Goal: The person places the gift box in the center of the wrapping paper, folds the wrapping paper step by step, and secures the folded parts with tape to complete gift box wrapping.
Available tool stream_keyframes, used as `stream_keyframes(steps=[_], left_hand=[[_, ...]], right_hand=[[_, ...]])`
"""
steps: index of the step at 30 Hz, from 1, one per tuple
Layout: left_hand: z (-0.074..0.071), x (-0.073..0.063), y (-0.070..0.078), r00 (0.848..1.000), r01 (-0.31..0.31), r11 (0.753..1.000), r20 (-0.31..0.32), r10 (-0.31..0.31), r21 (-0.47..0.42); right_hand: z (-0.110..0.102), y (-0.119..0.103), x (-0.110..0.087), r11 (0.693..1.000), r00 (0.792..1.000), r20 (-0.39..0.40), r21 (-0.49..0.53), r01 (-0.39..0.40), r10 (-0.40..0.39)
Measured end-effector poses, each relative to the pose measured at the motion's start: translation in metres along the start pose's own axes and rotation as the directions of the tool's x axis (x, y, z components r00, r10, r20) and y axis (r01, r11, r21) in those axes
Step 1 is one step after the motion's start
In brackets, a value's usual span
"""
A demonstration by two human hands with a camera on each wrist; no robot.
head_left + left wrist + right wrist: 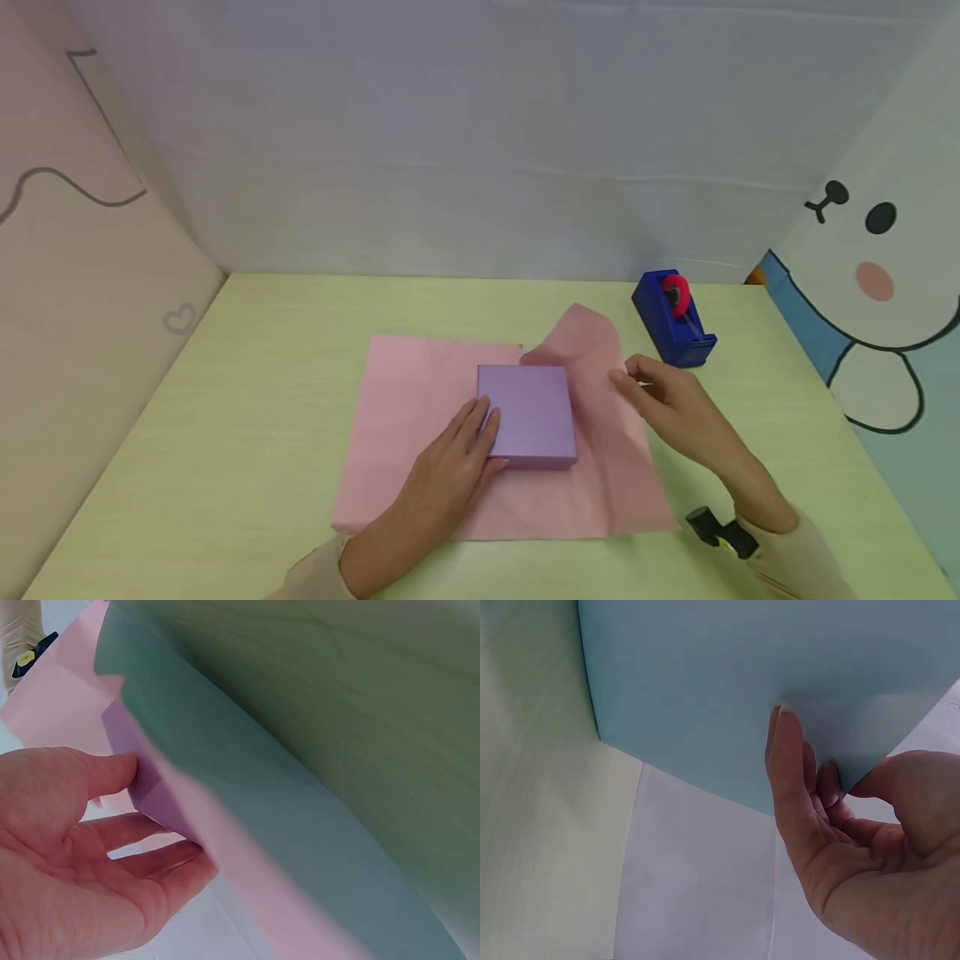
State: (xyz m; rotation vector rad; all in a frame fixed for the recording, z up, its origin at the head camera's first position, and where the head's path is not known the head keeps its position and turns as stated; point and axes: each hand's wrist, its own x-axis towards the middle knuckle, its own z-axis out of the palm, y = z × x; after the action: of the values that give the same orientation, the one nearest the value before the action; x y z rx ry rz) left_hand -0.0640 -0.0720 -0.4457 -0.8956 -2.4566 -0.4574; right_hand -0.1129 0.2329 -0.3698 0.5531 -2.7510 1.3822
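Note:
A square purple box lies on a sheet of wrapping paper, pink above and blue-green beneath. My left hand rests against the box's near left corner, fingers extended along its left edge and thumb at the front. In the left wrist view, that hand touches the purple box with its thumb and fingertips. My right hand pinches the right edge of the paper, which is lifted off the table beside the box. The right wrist view shows the hand under the sheet's blue-green underside.
A blue tape dispenser with a red-cored roll stands behind the right hand. Everything sits on a pale yellow-green table. White sheeting hangs behind, and printed panels enclose the sides.

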Motion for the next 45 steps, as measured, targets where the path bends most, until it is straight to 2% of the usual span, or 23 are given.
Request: stream_keyframes(steps=[7,16,28,36,45], left_hand=[[0.001,0.000,0.001,1.000,0.000,1.000,-0.005,0.000,-0.004],[0.001,0.001,0.001,1.000,0.001,1.000,-0.007,-0.001,0.002],[0.001,0.001,0.001,1.000,0.009,1.000,-0.014,-0.009,-0.006],[0.000,0.001,0.001,1.000,0.018,1.000,0.003,-0.018,0.000],[-0.001,0.001,0.002,1.000,0.030,0.999,0.001,-0.030,-0.023]], right_hand=[[0.006,-0.007,0.004,0.998,0.998,0.024,0.025,-0.052,0.052],[0.016,-0.011,0.010,0.997,0.997,-0.026,0.038,0.071,-0.070],[0.034,-0.015,0.018,0.991,0.995,-0.026,0.098,0.093,-0.091],[0.049,-0.019,0.025,0.990,0.998,-0.020,0.126,0.068,-0.066],[0.061,-0.024,0.033,0.991,0.997,-0.066,0.124,0.049,-0.041]])
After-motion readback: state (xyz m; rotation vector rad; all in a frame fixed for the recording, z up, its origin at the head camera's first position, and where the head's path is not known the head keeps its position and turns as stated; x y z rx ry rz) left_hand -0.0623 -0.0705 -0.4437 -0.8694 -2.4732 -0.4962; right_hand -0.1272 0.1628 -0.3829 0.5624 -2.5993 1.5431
